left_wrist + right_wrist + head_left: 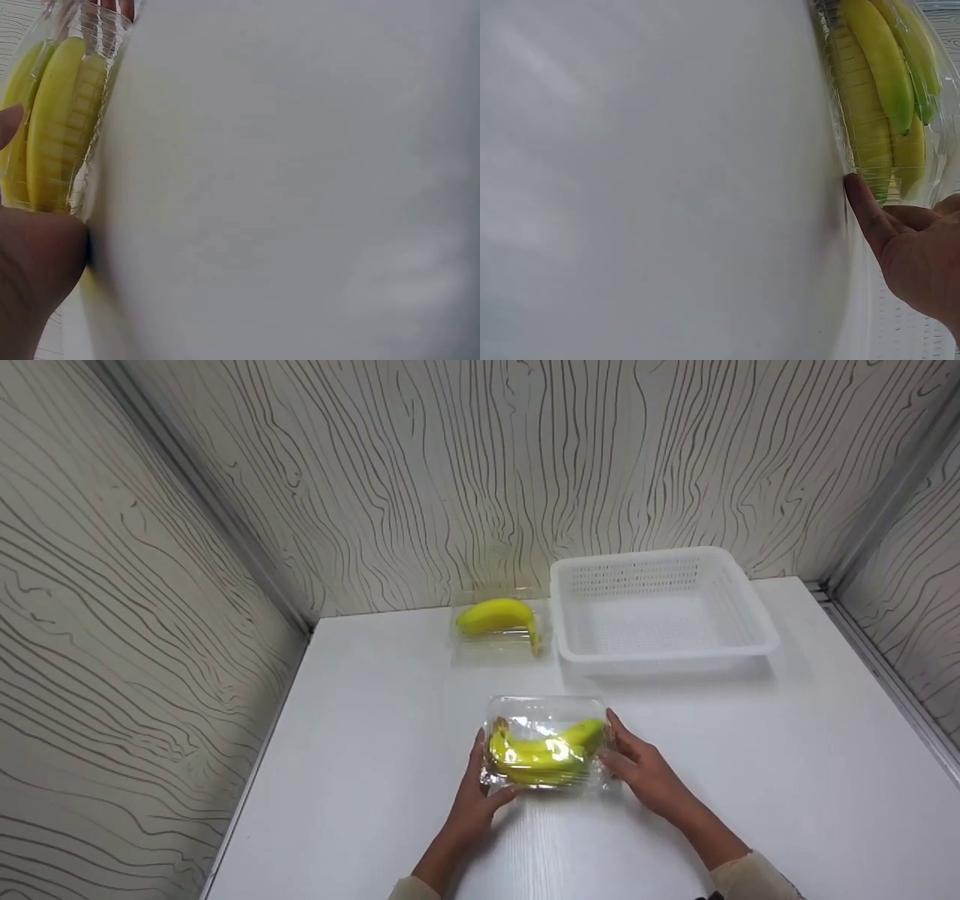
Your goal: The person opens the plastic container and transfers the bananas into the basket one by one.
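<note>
A clear plastic clamshell box [544,706] with yellow-green bananas [534,761] inside is held between both hands, close over the white table. My left hand [472,802] grips its left side, thumb at the near corner. On the opposite side, my right hand [646,771] holds the box by its right end, thumb and fingers around the edge. Seen from the left wrist, several bananas [56,112] lie side by side behind the ribbed plastic. The right wrist view shows greenish tips on the bananas [885,67], with a finger at the box's lower edge.
Behind, a second clear box [491,651] with a banana [496,615] in it stands against the patterned back wall [420,495]. To its right is a white perforated basket [667,651]. Side walls flank the white table [352,780].
</note>
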